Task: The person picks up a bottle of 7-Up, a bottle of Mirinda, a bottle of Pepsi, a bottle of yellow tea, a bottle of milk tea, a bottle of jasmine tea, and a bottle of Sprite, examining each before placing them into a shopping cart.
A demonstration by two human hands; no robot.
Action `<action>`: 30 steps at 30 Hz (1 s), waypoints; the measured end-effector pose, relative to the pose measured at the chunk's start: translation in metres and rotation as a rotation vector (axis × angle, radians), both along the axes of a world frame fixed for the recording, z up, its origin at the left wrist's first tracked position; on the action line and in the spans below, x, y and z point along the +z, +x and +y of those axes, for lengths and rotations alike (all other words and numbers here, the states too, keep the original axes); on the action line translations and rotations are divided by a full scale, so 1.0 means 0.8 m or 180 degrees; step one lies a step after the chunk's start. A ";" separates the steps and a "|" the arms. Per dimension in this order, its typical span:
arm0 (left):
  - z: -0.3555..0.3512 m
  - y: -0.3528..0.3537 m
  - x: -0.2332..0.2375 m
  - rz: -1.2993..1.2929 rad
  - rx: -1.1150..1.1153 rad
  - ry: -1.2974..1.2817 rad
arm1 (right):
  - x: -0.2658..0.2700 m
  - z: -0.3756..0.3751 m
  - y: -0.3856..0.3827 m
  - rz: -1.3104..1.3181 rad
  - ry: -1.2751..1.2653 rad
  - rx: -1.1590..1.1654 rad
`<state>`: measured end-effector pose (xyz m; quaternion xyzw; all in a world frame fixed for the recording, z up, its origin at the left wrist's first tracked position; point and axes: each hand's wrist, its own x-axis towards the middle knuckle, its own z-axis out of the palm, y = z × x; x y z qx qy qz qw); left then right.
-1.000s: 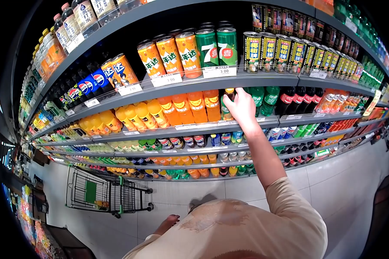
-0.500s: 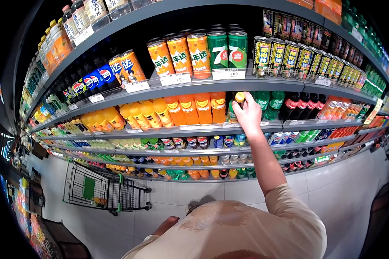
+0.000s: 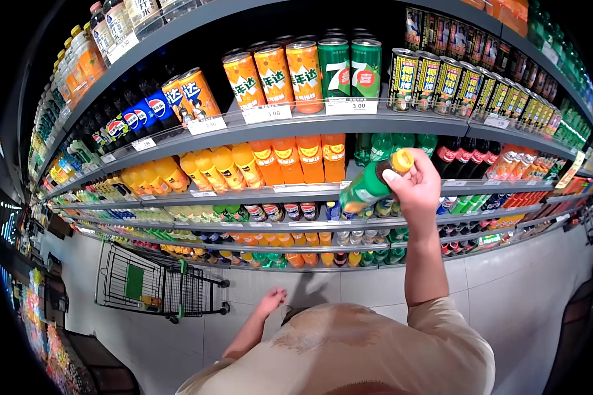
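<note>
My right hand [image 3: 415, 184] grips a green bottle with a yellow cap [image 3: 367, 187] near its neck. The bottle is tilted, cap up to the right, in front of the shelf edge. Behind it on the second shelf stand green bottles [image 3: 404, 141], with orange bottles [image 3: 310, 158] to the left and dark cola bottles [image 3: 464, 158] to the right. Low over the floor, my left hand [image 3: 272, 300] is away from the shelves, its fingers loosely curled and small in view, with no object discernible in it.
Orange cans [image 3: 273, 78], green cans [image 3: 366, 72] and yellow-and-black cans [image 3: 427, 82] line the shelf above. A shopping cart [image 3: 161, 283] with a small item inside stands at the lower left on the tiled floor [image 3: 310, 286]. Display bins are at the far left.
My right hand has drawn the yellow-capped bottle out of the second shelf, towards me and to the right, tilting it. My left hand has risen forward from beside my body.
</note>
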<state>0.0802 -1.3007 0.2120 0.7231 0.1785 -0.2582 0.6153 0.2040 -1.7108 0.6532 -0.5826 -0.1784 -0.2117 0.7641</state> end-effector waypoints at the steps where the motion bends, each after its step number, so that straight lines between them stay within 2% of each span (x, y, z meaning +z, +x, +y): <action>1: -0.029 0.025 0.055 0.0006 -0.0011 -0.0135 | 0.011 -0.005 -0.005 0.0241 -0.0074 0.0250; 2: -0.064 0.044 0.126 -0.0097 -0.0074 -0.0561 | 0.005 -0.014 0.001 0.0317 -0.0255 0.0621; 3: -0.087 0.059 0.162 -0.0307 -0.0188 -0.1104 | 0.002 -0.006 0.001 0.0325 -0.0245 0.0621; 4: -0.111 0.073 0.198 -0.0518 -0.0304 -0.1646 | 0.000 0.009 0.000 0.0712 -0.0082 0.1040; 5: -0.154 0.084 0.263 -0.1098 -0.0922 -0.2647 | -0.004 0.020 -0.002 0.1096 0.0094 0.1454; 6: -0.174 0.083 0.289 -0.1299 -0.1153 -0.2978 | -0.019 0.027 0.003 0.1313 0.0101 0.1603; 7: -0.203 0.073 0.342 -0.1373 -0.1134 -0.3377 | -0.032 0.034 0.007 0.1345 0.0011 0.1656; 9: -0.212 0.077 0.342 -0.0249 -0.1552 -0.3706 | -0.054 0.049 0.009 0.1503 -0.0041 0.1523; 11: -0.227 0.055 0.344 -0.0116 -0.1256 -0.3848 | -0.092 0.046 0.019 0.1770 0.0115 0.1534; 12: -0.231 0.050 0.344 0.0163 -0.1251 -0.4270 | -0.106 0.045 0.018 0.1700 0.0292 0.1542; 15: -0.231 0.038 0.349 0.0277 -0.1105 -0.4463 | -0.149 0.047 0.003 0.1874 0.0841 0.1459; 21: -0.226 0.035 0.331 0.0246 -0.1243 -0.4535 | -0.195 0.057 -0.050 0.2161 0.1575 0.2261; 25: -0.226 0.033 0.328 0.0479 -0.1147 -0.4808 | -0.230 0.062 -0.051 0.2052 0.1619 0.2392; 30: -0.226 0.037 0.322 0.0440 -0.1218 -0.4861 | -0.224 0.056 -0.052 0.1879 0.1390 0.2430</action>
